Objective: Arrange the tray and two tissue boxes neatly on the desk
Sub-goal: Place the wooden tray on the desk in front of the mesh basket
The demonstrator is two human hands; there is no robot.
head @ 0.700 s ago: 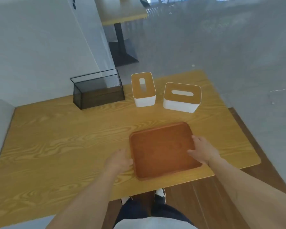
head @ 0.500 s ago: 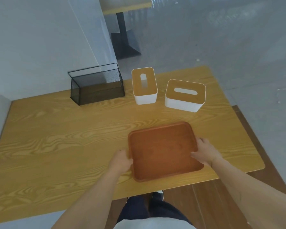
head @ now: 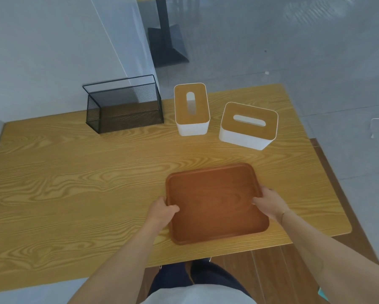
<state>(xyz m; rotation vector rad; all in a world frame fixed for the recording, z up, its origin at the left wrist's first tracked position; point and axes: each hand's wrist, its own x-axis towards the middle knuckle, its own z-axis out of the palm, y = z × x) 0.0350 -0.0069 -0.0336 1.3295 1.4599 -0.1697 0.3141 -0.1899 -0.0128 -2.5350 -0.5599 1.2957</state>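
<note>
Counter (head: 74,194): yellow wood grain, against a white wall.
Floor (head: 315,51): grey.
Hands: left (head: 162,212) and right (head: 269,202) grip the tray (head: 215,202) by its sides.

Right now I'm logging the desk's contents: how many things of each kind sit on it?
Tissue boxes: 2 (upright one, angled one)
Wooden tray: 1
Black mesh organizer: 1
Total: 4
</note>
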